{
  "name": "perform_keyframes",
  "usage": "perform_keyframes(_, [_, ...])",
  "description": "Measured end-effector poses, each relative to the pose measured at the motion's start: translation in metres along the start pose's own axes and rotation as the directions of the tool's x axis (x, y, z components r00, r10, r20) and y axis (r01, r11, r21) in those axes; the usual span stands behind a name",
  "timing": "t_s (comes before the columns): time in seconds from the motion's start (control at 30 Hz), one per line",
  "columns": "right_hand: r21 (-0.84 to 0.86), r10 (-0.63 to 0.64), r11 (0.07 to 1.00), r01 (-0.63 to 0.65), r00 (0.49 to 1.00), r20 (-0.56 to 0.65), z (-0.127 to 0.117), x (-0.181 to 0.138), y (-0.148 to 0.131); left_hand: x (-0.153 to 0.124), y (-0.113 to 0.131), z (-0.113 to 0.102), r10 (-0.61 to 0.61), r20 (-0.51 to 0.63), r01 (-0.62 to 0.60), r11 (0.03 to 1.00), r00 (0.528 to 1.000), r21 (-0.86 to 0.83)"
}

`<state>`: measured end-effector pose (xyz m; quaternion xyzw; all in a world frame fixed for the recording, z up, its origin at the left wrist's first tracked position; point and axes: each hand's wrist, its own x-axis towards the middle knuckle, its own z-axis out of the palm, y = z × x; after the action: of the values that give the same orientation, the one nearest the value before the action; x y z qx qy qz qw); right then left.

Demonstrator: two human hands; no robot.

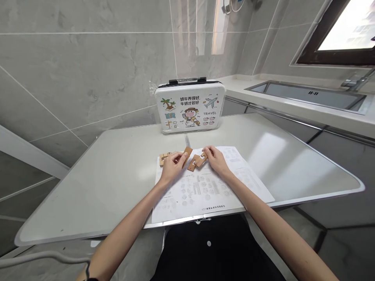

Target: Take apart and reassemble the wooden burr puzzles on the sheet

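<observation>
Between the thumb and fingers of my left hand (173, 166) is a flat brown wooden puzzle piece (188, 151), tilted up off the paper. My right hand (216, 159) pinches a notched wooden piece (202, 159) by its right end. Another notched wooden piece (191, 165) lies between my hands, overlapping or touching the one on the right; I cannot tell if they interlock. Just left of my left hand sits a lighter wooden block puzzle (163, 160), partly hidden by my fingers. Under everything lies a white printed sheet (181, 212) with small diagrams.
The sheet rests on a pale folding table (117, 175) with a metal rim. At its back stands a white cartoon-printed case (190, 109) with a black handle, in clear plastic. A counter with a sink (310, 93) runs along the right. A grey cable (43, 255) crosses the lower left.
</observation>
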<state>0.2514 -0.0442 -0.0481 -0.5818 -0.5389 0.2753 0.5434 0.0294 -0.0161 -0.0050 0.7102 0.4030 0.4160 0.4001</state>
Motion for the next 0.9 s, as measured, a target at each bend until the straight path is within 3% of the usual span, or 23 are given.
perform_keyframes(0.17, [-0.165,-0.012,0.986,0.021,0.999,0.053,0.002,-0.003,-0.001,-0.003,-0.008,0.004,0.053,0.008,-0.053,0.963,0.999,0.266])
perform_keyframes(0.33, [-0.247,-0.029,0.968,0.054,0.994,0.101,0.004,-0.004,-0.001,-0.003,-0.017,0.005,0.066,0.025,-0.070,0.904,0.998,0.422])
perform_keyframes(0.9, [-0.411,-0.076,0.906,0.102,0.994,0.080,0.014,-0.003,0.011,-0.007,-0.020,0.008,0.116,0.102,-0.154,0.733,0.988,0.663])
